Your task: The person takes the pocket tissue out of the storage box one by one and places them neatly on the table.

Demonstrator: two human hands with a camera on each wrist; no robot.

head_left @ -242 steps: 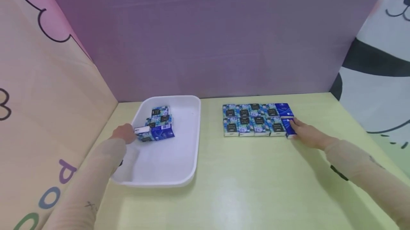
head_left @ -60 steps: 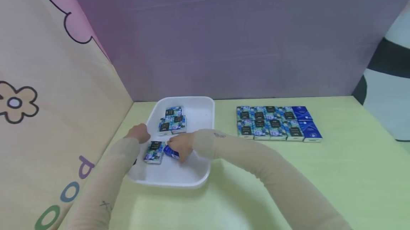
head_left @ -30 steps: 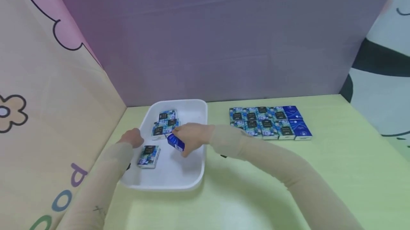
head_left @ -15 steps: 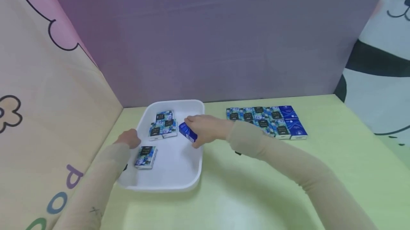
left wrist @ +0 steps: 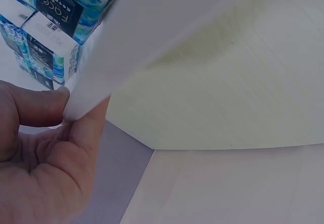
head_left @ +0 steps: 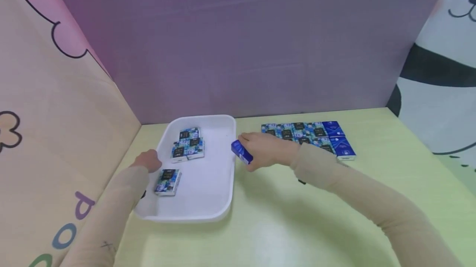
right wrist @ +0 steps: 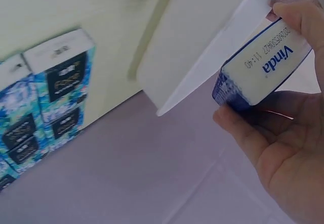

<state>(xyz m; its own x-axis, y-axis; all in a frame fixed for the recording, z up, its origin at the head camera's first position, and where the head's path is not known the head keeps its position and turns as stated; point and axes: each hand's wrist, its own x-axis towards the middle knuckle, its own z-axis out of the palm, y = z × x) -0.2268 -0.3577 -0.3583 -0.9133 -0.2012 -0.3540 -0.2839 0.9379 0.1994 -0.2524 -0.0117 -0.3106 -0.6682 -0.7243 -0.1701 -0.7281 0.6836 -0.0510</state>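
My right hand [head_left: 264,149] grips a blue tissue pack [head_left: 241,152] above the right rim of the white plastic tub. In the right wrist view the tissue pack [right wrist: 268,62] shows its pale end printed "Vinda", between thumb and fingers. My left hand [head_left: 147,160] holds the tub's left side; the left wrist view shows thumb and fingers pinching the tub wall [left wrist: 116,47]. Inside the tub [head_left: 208,192], three floral tissue packs [head_left: 188,147] lie together at the back. Another floral pack [head_left: 168,182] lies alone near my left hand.
Two tight rows of tissue packs [head_left: 317,128] lie on the table [head_left: 282,225], right of the tub. Their right end is two plain blue packs [head_left: 343,148]; my right hand and sleeve partly cover the front row. A purple backdrop [head_left: 238,52] rises behind the table.
My right hand has lifted the blue tissue pack from the tub floor and carried it right to the rim. Earlier it was at the rows' right end. My left hand stays on the tub.
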